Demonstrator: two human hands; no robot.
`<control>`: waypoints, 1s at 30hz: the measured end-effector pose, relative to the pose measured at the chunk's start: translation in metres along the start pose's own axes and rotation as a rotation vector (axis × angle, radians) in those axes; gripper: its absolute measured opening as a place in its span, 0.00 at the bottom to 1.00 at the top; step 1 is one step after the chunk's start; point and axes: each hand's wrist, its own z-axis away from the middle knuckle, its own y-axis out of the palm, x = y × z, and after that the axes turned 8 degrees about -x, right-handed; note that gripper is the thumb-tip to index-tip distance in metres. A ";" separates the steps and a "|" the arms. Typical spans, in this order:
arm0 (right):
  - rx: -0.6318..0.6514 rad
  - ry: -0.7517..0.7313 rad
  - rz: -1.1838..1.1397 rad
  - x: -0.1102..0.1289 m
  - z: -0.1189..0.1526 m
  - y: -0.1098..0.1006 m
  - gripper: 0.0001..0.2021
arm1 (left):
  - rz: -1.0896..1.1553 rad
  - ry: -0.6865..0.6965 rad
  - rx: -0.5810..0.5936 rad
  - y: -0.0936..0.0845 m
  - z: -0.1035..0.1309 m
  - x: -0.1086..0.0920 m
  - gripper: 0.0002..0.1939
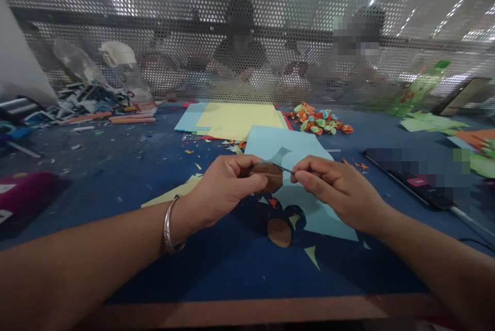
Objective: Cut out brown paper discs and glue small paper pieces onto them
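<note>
My left hand (237,184), with a silver bangle at the wrist, pinches a round brown piece (274,179) between thumb and fingers. A thin dark strip (286,169) runs along its upper edge to my right hand (328,186), whose thumb and forefinger are closed on the strip's end. Whether strip and piece are one thing, I cannot tell. Beneath the hands lies a light blue paper sheet (328,220). Closer to me, a brown oval piece (279,233) and a dark round shape (297,213) lie among small green and orange scraps.
Behind the hands are stacked coloured sheets (235,119) and a pile of small folded paper pieces (325,123). A phone (410,179) with a cable lies at right, near a green bottle (421,88). A clear bottle (131,81) stands back left. People sit behind a perforated screen (278,37).
</note>
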 end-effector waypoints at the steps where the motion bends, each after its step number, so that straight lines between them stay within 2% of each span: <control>1: 0.004 0.003 -0.008 0.000 0.000 0.000 0.17 | -0.005 -0.002 0.003 0.000 0.000 0.000 0.08; 4: 0.005 0.007 -0.005 0.000 0.000 0.000 0.18 | -0.010 -0.010 0.010 0.002 0.000 0.000 0.07; 9: -0.012 0.005 0.011 0.002 -0.001 -0.001 0.18 | 0.003 0.000 -0.064 0.003 0.001 0.002 0.06; 14: -0.009 0.013 -0.024 0.002 0.000 0.000 0.19 | -0.037 -0.016 -0.042 0.003 0.003 0.000 0.05; 21: -0.003 0.032 -0.044 0.002 0.000 0.000 0.19 | -0.010 -0.014 -0.070 0.007 0.002 -0.003 0.04; 25: 0.008 0.035 -0.040 0.002 0.000 0.000 0.19 | -0.069 0.007 -0.059 0.005 0.003 -0.003 0.04; 30: 0.003 0.011 -0.015 0.003 0.000 0.000 0.19 | -0.179 -0.039 -0.051 0.003 0.004 -0.005 0.03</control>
